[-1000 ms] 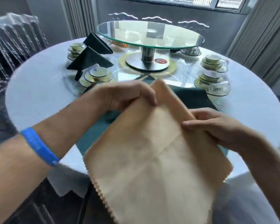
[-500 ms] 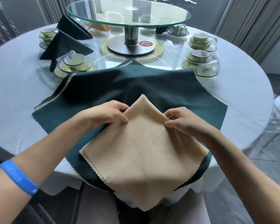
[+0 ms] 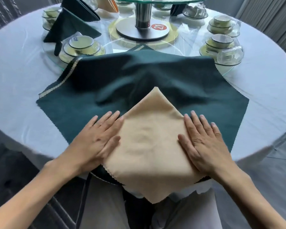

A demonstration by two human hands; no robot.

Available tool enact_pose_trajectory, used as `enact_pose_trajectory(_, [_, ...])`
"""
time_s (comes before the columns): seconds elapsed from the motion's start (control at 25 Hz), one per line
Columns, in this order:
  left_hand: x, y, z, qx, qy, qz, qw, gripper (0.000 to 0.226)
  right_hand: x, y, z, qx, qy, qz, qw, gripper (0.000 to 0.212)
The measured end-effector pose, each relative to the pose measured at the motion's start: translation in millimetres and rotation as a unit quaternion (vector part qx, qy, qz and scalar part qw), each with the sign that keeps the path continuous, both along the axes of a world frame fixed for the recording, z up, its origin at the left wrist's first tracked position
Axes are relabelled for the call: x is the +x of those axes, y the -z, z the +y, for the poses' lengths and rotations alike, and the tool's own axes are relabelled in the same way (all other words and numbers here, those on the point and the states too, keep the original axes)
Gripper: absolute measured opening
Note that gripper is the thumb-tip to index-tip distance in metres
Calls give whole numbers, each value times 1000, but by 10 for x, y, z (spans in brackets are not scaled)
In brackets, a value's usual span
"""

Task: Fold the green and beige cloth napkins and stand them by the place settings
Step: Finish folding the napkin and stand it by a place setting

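While my hands lie flat with straight fingers, my left hand (image 3: 100, 138) presses the beige napkin (image 3: 150, 146) at its left edge | right hand (image 3: 203, 141) presses its right edge, gripping nothing | beige lies as a diamond on the spread green napkin (image 3: 155, 76) at the desk (image 3: 15, 80) near edge | folded green napkins (image 3: 69, 27) stand by cups (image 3: 81, 45), far left.

We see the smaller napkin (image 3: 149, 146) lying cornerwise on top of the larger napkin (image 3: 89, 90), its near corner hanging over the edge of the surface (image 3: 15, 90). Our left hand (image 3: 99, 139) rests flat on its left edge, our right hand (image 3: 203, 142) on its right. Behind them stands the turntable base (image 3: 142, 28), with stacked cups (image 3: 81, 45) and folded napkins (image 3: 69, 25) to its left, more cups (image 3: 221, 42) to its right.
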State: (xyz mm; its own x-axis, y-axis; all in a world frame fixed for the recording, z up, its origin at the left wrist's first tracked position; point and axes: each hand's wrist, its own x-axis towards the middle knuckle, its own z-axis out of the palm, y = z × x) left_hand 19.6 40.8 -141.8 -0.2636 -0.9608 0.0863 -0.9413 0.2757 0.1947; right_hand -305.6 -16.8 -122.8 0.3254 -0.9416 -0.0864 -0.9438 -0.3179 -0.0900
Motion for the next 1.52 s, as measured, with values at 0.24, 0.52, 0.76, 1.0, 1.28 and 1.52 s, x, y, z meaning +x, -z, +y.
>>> enact_pose_trajectory(0.24, [51, -215, 298, -59, -73, 44, 995, 63, -309, -80, 181, -87, 28, -53, 994, 69])
enact_pose_trajectory(0.52, [-358, -725, -804, 279, -102, 372, 879, 22, 447, -361, -732, 105, 33, -278, 954, 22])
enact_pose_trajectory(0.76, [-286, -891, -1204, 195, -112, 425, 877, 8, 384, -646, -1143, 73, 40, -468, 880, 8])
enact_pose_trajectory(1.0, [-141, -861, -1130, 222, -63, 374, 898, 12, -32, -644, -1211, 228, 38, -368, 900, 6])
enact_pose_trajectory(1.28, [-176, -809, -1041, 201, -80, 404, 889, 16, -46, -533, -1188, 218, 27, -365, 905, 14])
enact_pose_trajectory(1.52, [-182, -751, -1050, 210, -85, 432, 873, 20, -42, -497, -1216, 223, 30, -399, 889, 17])
